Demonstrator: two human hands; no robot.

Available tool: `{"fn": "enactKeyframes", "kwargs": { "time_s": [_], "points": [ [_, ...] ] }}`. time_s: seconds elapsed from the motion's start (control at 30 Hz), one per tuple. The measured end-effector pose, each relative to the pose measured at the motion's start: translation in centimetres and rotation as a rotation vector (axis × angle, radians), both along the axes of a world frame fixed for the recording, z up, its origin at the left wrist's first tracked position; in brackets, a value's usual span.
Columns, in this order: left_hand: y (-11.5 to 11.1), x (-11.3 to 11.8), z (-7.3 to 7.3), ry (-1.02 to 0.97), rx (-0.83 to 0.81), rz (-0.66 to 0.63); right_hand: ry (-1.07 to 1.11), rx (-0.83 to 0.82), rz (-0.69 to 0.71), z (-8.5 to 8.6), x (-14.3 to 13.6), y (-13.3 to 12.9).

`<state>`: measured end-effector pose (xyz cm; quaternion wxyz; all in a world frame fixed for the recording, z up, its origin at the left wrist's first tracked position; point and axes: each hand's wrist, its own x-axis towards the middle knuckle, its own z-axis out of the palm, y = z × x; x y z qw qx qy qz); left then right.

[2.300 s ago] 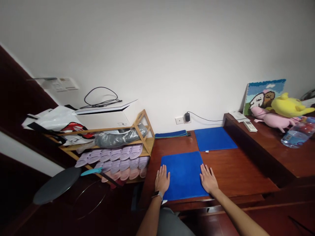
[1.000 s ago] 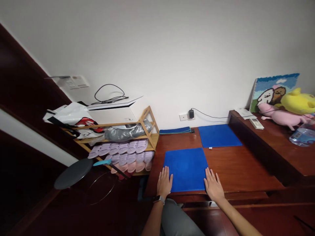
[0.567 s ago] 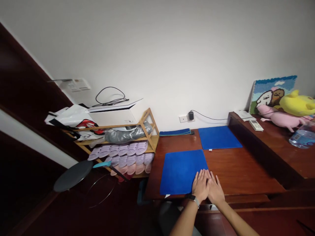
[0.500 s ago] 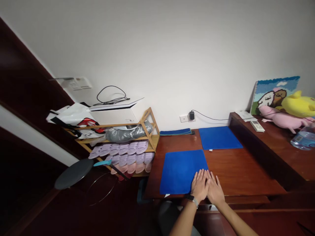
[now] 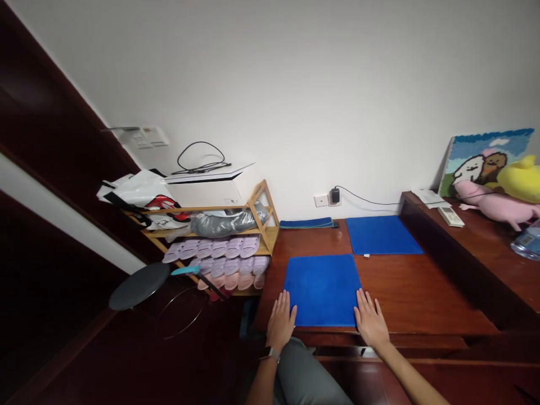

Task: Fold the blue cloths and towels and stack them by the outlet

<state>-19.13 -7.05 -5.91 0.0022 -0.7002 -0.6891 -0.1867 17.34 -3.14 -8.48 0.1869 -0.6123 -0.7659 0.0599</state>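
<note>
A square blue cloth (image 5: 323,290) lies flat on the brown wooden desk (image 5: 405,292), close to its front edge. My left hand (image 5: 280,320), with a watch on the wrist, rests open at the cloth's front left corner, fingers stretched forward along its side. At the front right corner, my right hand (image 5: 371,318) lies open too, fingertips on or beside the cloth's right edge. Neither hand grips anything. A second blue cloth (image 5: 383,235) is spread flat farther back on the right, with a small white tag at its front edge.
A folded blue strip (image 5: 307,223) lies along the wall. Left of the desk stands a wooden rack (image 5: 270,242) with slippers (image 5: 234,247), a white box (image 5: 202,191) and bags. On the raised right ledge are a remote control (image 5: 450,216), a pink plush toy (image 5: 493,205) and a bottle (image 5: 528,242).
My left hand has moved left, from beside my right hand to the cloth's opposite side. My right hand stays near the right edge. The view has shifted slightly left.
</note>
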Motion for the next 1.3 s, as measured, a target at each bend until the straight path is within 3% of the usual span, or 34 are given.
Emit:
{"fn": "enactKeyframes", "kwargs": {
  "time_s": [0.1, 0.2, 0.37, 0.5, 0.63, 0.73, 0.8, 0.93, 1.07, 1.13, 1.2, 1.3],
  "points": [
    [-0.7, 0.2, 1.0, -0.076, 0.023, -0.061, 0.012, 0.014, 0.002, 0.7, 0.2, 0.0],
    [-3.1, -0.5, 1.6, -0.134, 0.075, -0.076, 0.029, 0.092, 0.032, 1.6, 0.8, -1.0],
    [-7.5, -2.0, 0.6, -0.009, 0.136, -0.176, 0.039, 0.242, 0.232, 1.0, 3.2, -4.9],
    [-8.0, -2.4, 0.6, 0.075, 0.204, -0.225, 0.061, 0.263, 0.328, 1.2, 5.0, -6.7],
    [-7.8, -2.4, 2.8, 0.076, 0.225, -0.289, 0.119, 0.202, 0.372, 3.9, 6.0, -6.5],
    [-8.0, -2.0, 5.9, -0.035, 0.202, -0.271, 0.212, 0.192, 0.384, 6.7, 6.8, -5.9],
    [-7.9, -1.5, 8.7, -0.148, 0.164, -0.216, 0.276, 0.198, 0.365, 9.1, 7.6, -5.5],
    [-6.8, 0.2, 16.1, -0.366, 0.109, -0.133, 0.348, 0.239, 0.343, 15.7, 10.2, -4.3],
    [-5.4, 2.2, 24.2, -0.503, 0.076, -0.179, 0.385, 0.348, 0.354, 22.9, 13.7, -3.8],
    [-4.8, 3.1, 27.3, -0.55, 0.05, -0.214, 0.392, 0.373, 0.344, 25.8, 15.6, -4.1],
    [-4.0, 4.0, 29.3, -0.571, 0.017, -0.241, 0.393, 0.352, 0.313, 27.7, 17.4, -4.4],
    [-1.4, 5.6, 30.3, -0.558, -0.079, -0.311, 0.387, 0.263, 0.267, 28.8, 19.6, -3.7]
  ]
}}
